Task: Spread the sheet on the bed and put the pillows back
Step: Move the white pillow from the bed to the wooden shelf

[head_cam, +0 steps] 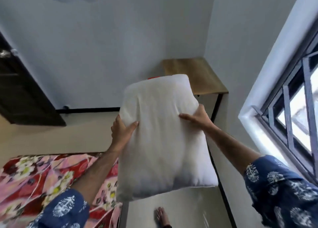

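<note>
I hold a plain white pillow (163, 133) up in the air in front of me, lengthwise, over the floor beside the bed. My left hand (121, 131) grips its left edge with the thumb across the front. My right hand (197, 116) grips its right edge, thumb pressed into the fabric. The bed (43, 181) lies at the lower left, covered by a red and pink floral sheet that looks spread flat. No other pillow is in sight.
A wooden table (194, 74) with black legs stands in the far corner, a red thing partly hidden behind the pillow. A barred window (296, 110) is on the right, a dark door (22, 93) on the left. My bare foot (162, 216) stands on the pale floor.
</note>
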{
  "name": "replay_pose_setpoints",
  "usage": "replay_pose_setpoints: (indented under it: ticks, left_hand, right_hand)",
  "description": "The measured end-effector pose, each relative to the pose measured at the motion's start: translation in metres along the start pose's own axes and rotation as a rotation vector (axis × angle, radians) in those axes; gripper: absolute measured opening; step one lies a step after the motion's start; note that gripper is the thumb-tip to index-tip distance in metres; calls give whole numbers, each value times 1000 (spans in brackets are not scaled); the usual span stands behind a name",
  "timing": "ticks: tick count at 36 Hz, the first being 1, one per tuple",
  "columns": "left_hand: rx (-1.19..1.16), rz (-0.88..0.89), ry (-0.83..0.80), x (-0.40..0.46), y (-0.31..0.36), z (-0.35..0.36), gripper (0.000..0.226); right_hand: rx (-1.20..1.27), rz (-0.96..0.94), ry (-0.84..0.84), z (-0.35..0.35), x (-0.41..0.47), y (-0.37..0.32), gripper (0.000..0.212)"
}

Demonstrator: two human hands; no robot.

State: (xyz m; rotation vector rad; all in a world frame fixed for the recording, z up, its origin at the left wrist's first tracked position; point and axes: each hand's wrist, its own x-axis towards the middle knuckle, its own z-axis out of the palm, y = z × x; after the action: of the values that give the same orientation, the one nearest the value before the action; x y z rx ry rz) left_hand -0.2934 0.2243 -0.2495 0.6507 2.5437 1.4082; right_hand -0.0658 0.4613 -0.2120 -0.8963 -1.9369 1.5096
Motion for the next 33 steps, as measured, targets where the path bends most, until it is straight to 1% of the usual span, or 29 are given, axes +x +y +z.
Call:
replay_pose_setpoints:
  ticks: [4, 5, 6, 9, 10, 12, 13, 17, 20, 21, 24, 27, 30, 33]
  left_hand:
    - [-5, 69, -27, 76, 32, 43, 108]
    - [-10, 82, -45, 96, 40, 53, 109]
    - [-16, 88, -61, 117, 47, 64, 110]
    - [-9, 106, -100, 172, 73, 93, 119]
    - [-5, 116, -111, 188, 82, 103, 122]
    - [-9, 132, -138, 217, 100, 119, 126]
    - [-12, 138, -147, 230, 109, 128, 128]
    - [-16, 152, -186, 279, 136, 161, 132]
    - [9, 146, -216, 314, 151, 187, 126]
    - [13, 145, -227, 325, 155, 197, 123]
    - [18, 135, -260, 356, 166, 229, 122]
    - [24, 111, -289, 390, 175, 264, 123]
    - [13, 74, -329, 421, 186, 301, 123]
    - [5, 57, -368, 453, 198, 338, 121]
  right_hand:
    - [-16, 26, 51, -24, 76, 0, 104]
    - [-11, 35, 65, -29, 93, -5, 106]
    - [-12, 39, 81, -33, 109, -13, 103]
    - [-9, 71, 84, -48, 156, -24, 74]
    - [-5, 66, 88, -53, 173, -26, 72]
    - [7, 76, 119, -62, 204, -30, 75]
    - [16, 84, 133, -67, 218, -31, 74]
    - [27, 78, 156, -83, 271, -34, 54]
    - [25, 81, 166, -95, 311, -29, 43]
    - [16, 79, 170, -100, 326, -24, 44]
    - [19, 72, 186, -111, 372, -9, 65]
    - [50, 84, 226, -124, 417, 8, 72]
    - [18, 107, 217, -140, 464, 28, 72]
    - [-7, 126, 229, -158, 515, 39, 63]
